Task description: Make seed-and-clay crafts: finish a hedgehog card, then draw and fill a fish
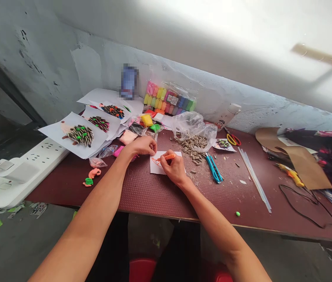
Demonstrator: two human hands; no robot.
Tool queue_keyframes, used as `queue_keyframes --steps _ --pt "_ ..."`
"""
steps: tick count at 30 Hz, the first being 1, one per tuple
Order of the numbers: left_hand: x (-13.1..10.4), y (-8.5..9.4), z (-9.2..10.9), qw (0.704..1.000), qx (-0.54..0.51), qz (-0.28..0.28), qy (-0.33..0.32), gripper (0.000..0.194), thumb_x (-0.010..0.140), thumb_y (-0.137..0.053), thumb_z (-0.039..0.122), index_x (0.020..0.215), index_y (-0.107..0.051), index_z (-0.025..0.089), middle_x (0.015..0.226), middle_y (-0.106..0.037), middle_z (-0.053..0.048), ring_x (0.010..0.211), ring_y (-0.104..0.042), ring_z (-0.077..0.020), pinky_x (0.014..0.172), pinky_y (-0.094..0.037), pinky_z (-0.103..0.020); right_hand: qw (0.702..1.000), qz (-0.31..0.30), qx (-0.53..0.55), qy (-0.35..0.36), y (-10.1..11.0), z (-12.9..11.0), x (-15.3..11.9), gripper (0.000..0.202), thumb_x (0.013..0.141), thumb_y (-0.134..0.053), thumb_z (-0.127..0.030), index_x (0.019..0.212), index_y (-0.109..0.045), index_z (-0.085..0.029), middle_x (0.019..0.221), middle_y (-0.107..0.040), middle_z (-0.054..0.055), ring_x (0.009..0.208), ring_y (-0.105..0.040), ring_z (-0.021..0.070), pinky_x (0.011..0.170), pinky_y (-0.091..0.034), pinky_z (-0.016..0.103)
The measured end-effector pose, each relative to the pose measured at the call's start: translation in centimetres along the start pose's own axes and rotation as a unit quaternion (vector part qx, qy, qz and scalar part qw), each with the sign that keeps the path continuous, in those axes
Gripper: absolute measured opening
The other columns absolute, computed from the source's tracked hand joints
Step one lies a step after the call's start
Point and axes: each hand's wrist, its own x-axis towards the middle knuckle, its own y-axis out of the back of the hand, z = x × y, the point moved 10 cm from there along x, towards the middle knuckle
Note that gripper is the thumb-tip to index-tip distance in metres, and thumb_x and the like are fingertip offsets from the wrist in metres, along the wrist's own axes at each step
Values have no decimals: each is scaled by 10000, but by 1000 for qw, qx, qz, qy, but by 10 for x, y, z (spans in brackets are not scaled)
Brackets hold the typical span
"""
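A small white card [156, 170] lies on the dark red table, with orange lines drawn on its left part. My right hand [174, 168] rests over the card, closed around an orange marker [170, 156] whose tip end points left toward those lines. At the card's upper left corner is my left hand [146, 145], its fingers curled together and the fingertips on the card's edge. Just right of the card spreads a pile of striped sunflower seeds [194, 147], partly inside a clear plastic bag [191, 119].
Hedgehog pictures with seed spines [81, 135] lie left, beside a white power strip [44, 158]. Colored clay packs [170, 100] stand at the wall. Rightward are a teal cutter [213, 168], scissors [233, 140], clear glue sticks [254, 180] and a yellow glue gun [293, 176] with its cord.
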Motion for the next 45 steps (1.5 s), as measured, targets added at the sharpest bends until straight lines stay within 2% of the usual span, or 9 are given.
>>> queue_keyframes --steps 15,30,41,45 --pt "-2 0 1 1000 10 2 4 207 569 -626 219 734 -732 153 607 -619 10 593 -516 -145 540 -334 -260 1000 2 -7 4 0 -2 0 217 859 -522 -315 660 -501 -231 594 -593 -16 504 -509 119 550 -365 249" --pt "-2 -1 -1 1000 5 -1 13 221 568 -624 222 747 -733 151 610 -624 9 591 -521 -146 529 -326 -256 1000 -10 2 -2 -3 -1 -1 223 863 -534 -306 659 -555 -219 636 -620 -4 545 -543 121 569 -379 252" --pt "-4 0 2 1000 11 4 17 194 580 -633 194 743 -730 150 604 -610 19 585 -512 -139 540 -335 -256 1000 -12 4 -6 -2 -1 -1 234 858 -539 -317 647 -552 -218 605 -596 -15 516 -503 113 541 -358 247" --pt "-3 0 1 1000 14 5 17 210 586 -635 198 761 -740 146 621 -623 12 587 -516 -141 538 -337 -260 1000 3 1 -17 4 1 0 224 850 -524 -312 648 -552 -218 589 -587 -16 511 -507 115 538 -363 245"
